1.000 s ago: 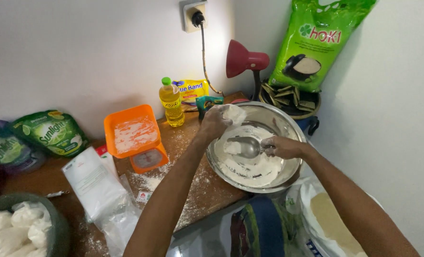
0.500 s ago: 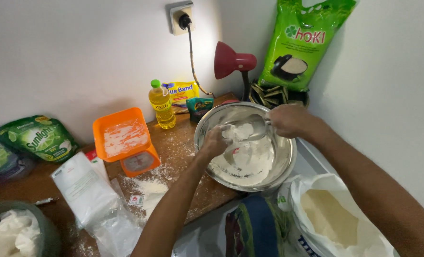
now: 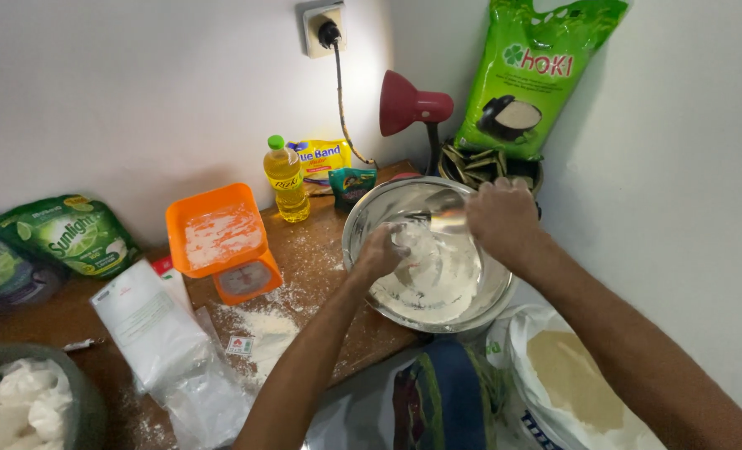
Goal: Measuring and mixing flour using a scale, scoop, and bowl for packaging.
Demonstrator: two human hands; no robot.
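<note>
Head view, looking down: the fingers of the left hand (image 3: 381, 252) are curled inward and pressed into white dough (image 3: 429, 271) — whether any of it is actually gripped cannot be told. At two o'clock from it, the right hand (image 3: 503, 218) is closed around a metal spoon (image 3: 446, 219), held over the far side of the dough. Both hands are set inside a round steel mixing bowl (image 3: 363, 218), whose inner wall is smeared white. The bowl is placed on a flour-dusted wooden table (image 3: 313, 258). At nine o'clock from the bowl an orange kitchen scale (image 3: 225, 242) is seen, and at eleven o'clock a bottle of yellow oil (image 3: 286, 179) with a green cap. At twelve o'clock a red desk lamp (image 3: 413, 104) stands — behind it, a green bag (image 3: 538, 75) is leaned into the wall corner.
</note>
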